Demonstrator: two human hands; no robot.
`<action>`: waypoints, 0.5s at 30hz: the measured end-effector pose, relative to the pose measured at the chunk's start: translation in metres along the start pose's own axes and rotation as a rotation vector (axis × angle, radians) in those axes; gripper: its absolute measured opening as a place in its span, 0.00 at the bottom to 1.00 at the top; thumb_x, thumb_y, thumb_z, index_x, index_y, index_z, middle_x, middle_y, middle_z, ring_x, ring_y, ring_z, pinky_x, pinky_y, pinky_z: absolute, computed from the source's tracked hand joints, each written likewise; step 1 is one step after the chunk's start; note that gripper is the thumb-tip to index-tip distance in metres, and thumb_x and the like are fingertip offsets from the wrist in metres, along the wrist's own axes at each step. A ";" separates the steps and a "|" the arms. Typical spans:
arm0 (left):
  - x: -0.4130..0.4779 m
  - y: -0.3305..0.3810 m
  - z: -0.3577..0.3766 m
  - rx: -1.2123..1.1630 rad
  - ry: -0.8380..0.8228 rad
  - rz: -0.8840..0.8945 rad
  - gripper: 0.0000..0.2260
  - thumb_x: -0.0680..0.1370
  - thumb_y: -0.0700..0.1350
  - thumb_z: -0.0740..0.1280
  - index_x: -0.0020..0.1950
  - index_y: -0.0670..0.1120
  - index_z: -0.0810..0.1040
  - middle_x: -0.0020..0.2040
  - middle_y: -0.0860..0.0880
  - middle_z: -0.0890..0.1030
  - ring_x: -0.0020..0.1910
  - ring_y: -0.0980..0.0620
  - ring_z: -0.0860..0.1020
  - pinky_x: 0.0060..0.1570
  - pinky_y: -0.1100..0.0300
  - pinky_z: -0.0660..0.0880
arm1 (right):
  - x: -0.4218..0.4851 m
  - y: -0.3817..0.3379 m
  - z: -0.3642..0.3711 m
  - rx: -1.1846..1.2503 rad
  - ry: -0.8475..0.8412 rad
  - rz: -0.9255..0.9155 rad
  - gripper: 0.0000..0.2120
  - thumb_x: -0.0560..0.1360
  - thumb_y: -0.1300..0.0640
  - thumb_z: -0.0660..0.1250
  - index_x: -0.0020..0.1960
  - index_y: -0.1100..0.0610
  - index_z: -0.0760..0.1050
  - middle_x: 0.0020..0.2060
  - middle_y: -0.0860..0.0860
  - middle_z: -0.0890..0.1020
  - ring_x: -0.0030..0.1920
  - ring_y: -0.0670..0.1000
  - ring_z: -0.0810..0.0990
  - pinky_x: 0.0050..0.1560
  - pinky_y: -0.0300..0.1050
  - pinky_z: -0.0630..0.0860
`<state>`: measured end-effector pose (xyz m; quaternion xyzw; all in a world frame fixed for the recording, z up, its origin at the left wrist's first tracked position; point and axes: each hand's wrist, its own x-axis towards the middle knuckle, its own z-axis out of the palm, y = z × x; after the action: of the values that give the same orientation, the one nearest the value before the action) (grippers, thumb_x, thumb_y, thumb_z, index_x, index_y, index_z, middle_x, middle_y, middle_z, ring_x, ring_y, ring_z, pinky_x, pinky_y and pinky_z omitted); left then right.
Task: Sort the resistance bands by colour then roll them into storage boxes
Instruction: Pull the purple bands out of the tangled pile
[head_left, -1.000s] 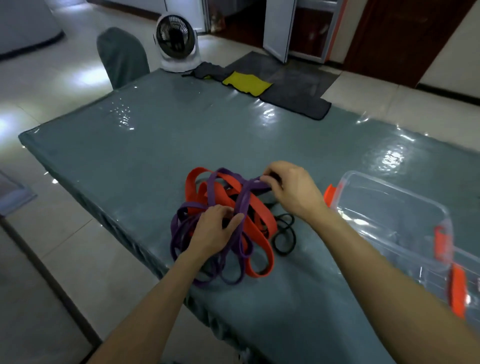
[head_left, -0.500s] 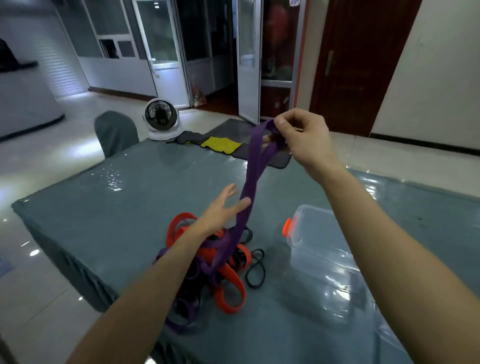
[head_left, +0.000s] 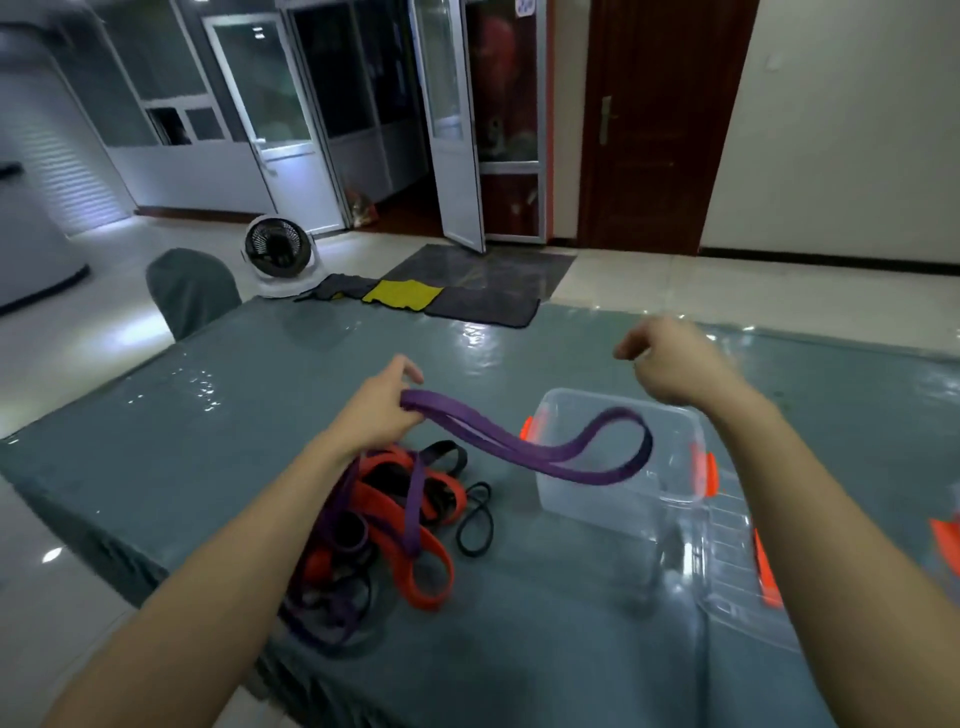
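My left hand (head_left: 376, 410) grips one end of a purple resistance band (head_left: 524, 449) that hangs in the air, its free loop dangling over a clear storage box (head_left: 582, 499) with orange clips. My right hand (head_left: 670, 364) hovers above and behind the box, fingers loosely curled, holding nothing. Under my left forearm lies a tangled pile of bands: orange bands (head_left: 415, 545), more purple bands (head_left: 332, 608) and thin black bands (head_left: 475, 525).
A second clear box or lid (head_left: 743, 582) with orange clips lies at the right. The grey-green table (head_left: 260, 395) has its near-left edge close to the pile. A covered chair (head_left: 189, 291), a floor fan (head_left: 280, 254) and mats stand beyond.
My right hand lifted a purple band high out of the pile, then let it go. My left hand now holds that band, which swings out over the clear box.
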<state>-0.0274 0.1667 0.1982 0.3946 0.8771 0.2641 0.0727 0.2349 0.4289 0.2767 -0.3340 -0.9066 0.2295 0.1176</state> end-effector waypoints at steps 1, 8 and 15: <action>0.003 0.007 -0.013 0.016 -0.049 0.040 0.20 0.78 0.38 0.73 0.64 0.51 0.70 0.43 0.47 0.82 0.40 0.47 0.80 0.42 0.49 0.75 | -0.002 -0.007 0.008 -0.003 0.007 -0.042 0.18 0.78 0.69 0.63 0.62 0.57 0.85 0.60 0.55 0.87 0.61 0.57 0.84 0.62 0.48 0.79; -0.001 0.052 -0.042 0.155 -0.302 0.207 0.26 0.81 0.40 0.75 0.72 0.49 0.63 0.51 0.47 0.85 0.49 0.48 0.82 0.48 0.51 0.76 | -0.007 -0.093 0.106 0.205 -0.327 -0.375 0.40 0.79 0.42 0.76 0.83 0.55 0.65 0.80 0.54 0.73 0.78 0.55 0.72 0.77 0.52 0.69; -0.015 0.013 -0.044 -0.177 -0.197 0.157 0.28 0.77 0.42 0.80 0.68 0.52 0.67 0.51 0.50 0.88 0.50 0.47 0.86 0.55 0.52 0.82 | 0.014 -0.116 0.118 0.302 -0.308 -0.431 0.15 0.81 0.46 0.75 0.48 0.58 0.78 0.39 0.51 0.81 0.40 0.54 0.78 0.43 0.52 0.71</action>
<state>-0.0237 0.1445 0.2410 0.4779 0.8055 0.3050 0.1722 0.1177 0.3205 0.2329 -0.0738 -0.9193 0.3795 0.0732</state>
